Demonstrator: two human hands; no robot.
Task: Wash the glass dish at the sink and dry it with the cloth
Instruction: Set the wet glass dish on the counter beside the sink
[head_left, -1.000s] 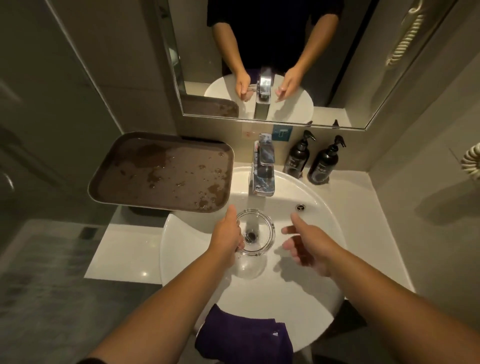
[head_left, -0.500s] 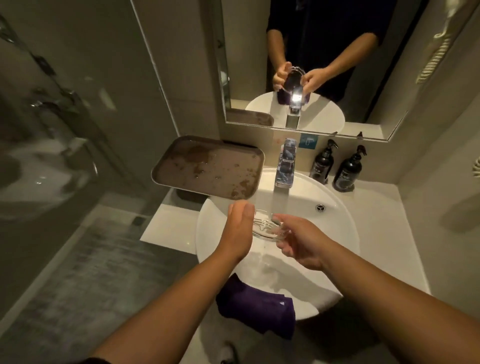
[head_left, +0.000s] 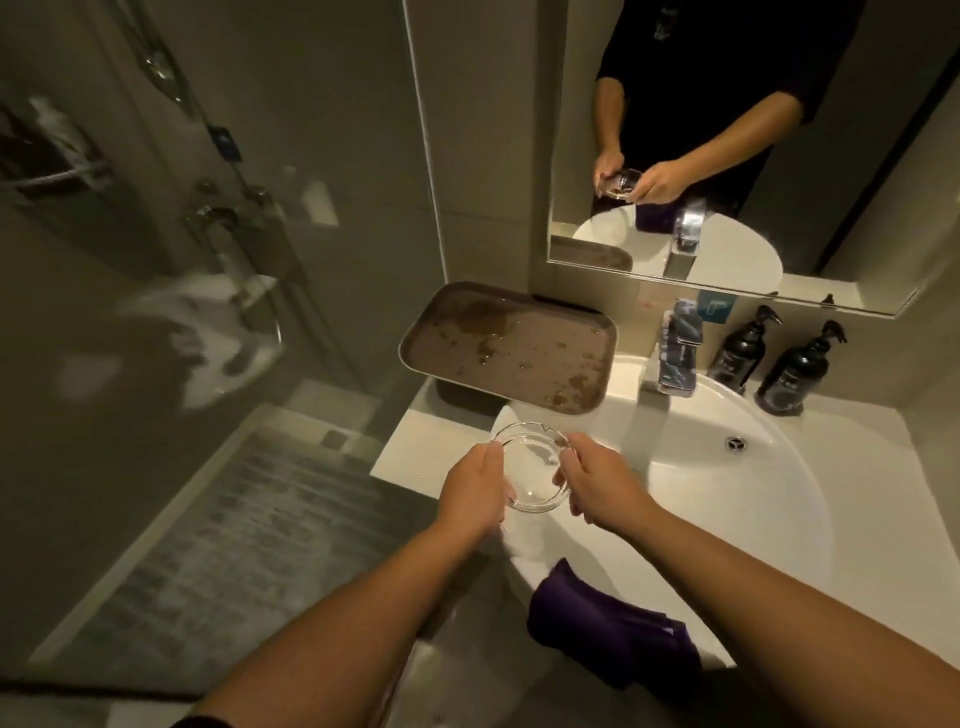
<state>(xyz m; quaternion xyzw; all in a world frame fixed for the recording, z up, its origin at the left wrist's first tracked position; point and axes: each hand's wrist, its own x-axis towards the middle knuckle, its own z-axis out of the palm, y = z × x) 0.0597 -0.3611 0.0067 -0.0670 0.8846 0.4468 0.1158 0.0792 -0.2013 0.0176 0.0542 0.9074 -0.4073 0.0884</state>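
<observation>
You hold the glass dish (head_left: 530, 467) between both hands above the left rim of the sink (head_left: 727, 499), over the spot where the basin meets the white counter (head_left: 415, 457). Your left hand (head_left: 475, 491) curls round the dish's left edge, and your right hand (head_left: 597, 483) grips its right edge, fingers wrapped under it. The dish is clear, round and notched at its far rim, and it tilts a little toward you. A stream of water runs from the tap (head_left: 675, 358) at the back of the sink into the basin, just to the right of your right hand and clear of the dish. The purple cloth (head_left: 613, 623) hangs over the sink's near edge. A brown tray (head_left: 509, 345) spotted with wet patches sits at the back left corner of the counter, its right end overlapping the sink's rim. Two dark pump bottles (head_left: 774, 364) stand at the back right corner, beside the tap.
</observation>
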